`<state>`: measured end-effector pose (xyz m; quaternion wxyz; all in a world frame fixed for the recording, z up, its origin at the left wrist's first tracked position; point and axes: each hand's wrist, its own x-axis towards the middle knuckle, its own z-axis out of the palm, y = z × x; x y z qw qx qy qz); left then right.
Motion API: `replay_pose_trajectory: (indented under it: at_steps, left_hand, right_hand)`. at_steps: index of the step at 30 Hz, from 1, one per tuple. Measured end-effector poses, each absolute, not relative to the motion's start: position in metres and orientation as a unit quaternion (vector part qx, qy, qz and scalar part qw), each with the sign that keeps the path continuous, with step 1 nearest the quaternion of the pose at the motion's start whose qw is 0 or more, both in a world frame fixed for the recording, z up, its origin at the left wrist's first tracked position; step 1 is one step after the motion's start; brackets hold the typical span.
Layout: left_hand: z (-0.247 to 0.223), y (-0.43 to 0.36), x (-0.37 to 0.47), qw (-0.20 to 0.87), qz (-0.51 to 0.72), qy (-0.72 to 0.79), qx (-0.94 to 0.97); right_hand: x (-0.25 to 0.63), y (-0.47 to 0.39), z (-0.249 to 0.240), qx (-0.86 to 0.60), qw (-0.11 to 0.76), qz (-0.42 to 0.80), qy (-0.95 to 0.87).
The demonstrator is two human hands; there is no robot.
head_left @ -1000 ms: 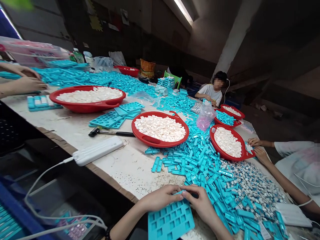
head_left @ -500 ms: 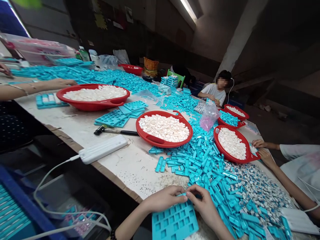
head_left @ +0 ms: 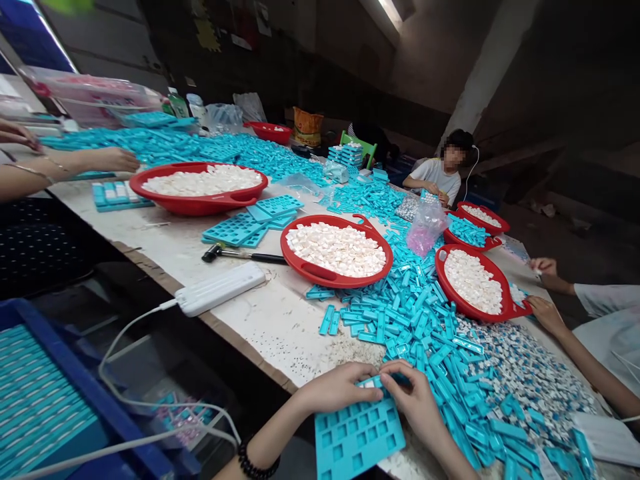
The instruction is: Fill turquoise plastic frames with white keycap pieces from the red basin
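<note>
A flat blue tray with rows of square recesses (head_left: 357, 440) is tilted toward me at the table's near edge. My left hand (head_left: 343, 388) is closed on its upper left edge, with the thumb lying across the top face. My right hand (head_left: 413, 400) pinches the upper right edge, fingertips close to the left ones. Between the hands, white tiles (head_left: 370, 383) show in the top row; the lower recesses look unfilled. Whether a small tile is under my right fingertips is hidden. Just beyond lies a heap of loose blue rectangular pieces (head_left: 410, 320).
Red basins of white tiles (head_left: 336, 250) stand ahead, at left and at right. A hammer (head_left: 245, 255) and a white power strip (head_left: 223, 288) lie left. Blue-and-white bits (head_left: 530, 373) spread right. Other people work around the table; a blue crate (head_left: 75, 360) sits lower left.
The view has shifted slightly, so the scene sits further right. White tiles now show between my hands at the tray's top. At the right, a co-worker's hand has lifted away from the basin.
</note>
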<state>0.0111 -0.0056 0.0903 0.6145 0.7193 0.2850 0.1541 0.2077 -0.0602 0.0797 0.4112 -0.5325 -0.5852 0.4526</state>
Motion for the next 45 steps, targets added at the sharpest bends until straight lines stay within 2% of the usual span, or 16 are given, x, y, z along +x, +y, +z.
replay_pose_trajectory:
  at_steps: [5, 18, 25, 29, 32, 34, 40, 45]
  left_hand:
    - [0.088, -0.006, 0.011, 0.606, 0.158, 0.297, 0.721]
    - [0.085, -0.005, 0.010, 0.621, 0.157, 0.276, 0.717]
    - [0.083, -0.003, 0.013, 0.638, 0.150, 0.273, 0.704]
    - [0.083, -0.005, 0.014, 0.629, 0.170, 0.294, 0.699]
    - [0.093, -0.016, 0.011, 0.590, 0.173, 0.325, 0.719]
    - [0.105, -0.029, 0.005, 0.547, 0.188, 0.333, 0.745]
    - [0.142, -0.067, -0.011, 0.338, 0.252, 0.307, 0.853]
    - [0.150, -0.074, -0.011, 0.243, 0.293, 0.274, 0.883]
  right_hand:
    - [0.208, -0.062, 0.082, -0.539, 0.404, 0.455, -0.583]
    - [0.218, -0.059, 0.084, -0.488, 0.354, 0.321, -0.731]
    - [0.218, -0.058, 0.087, -0.489, 0.356, 0.320, -0.729]
    - [0.213, -0.060, 0.092, -0.529, 0.382, 0.364, -0.664]
    - [0.209, -0.068, 0.101, -0.569, 0.401, 0.409, -0.590]
    - [0.205, -0.080, 0.111, -0.571, 0.408, 0.395, -0.592]
    - [0.190, -0.117, 0.129, -0.497, 0.509, 0.231, -0.665]
    - [0.183, -0.126, 0.117, -0.462, 0.568, 0.159, -0.662]
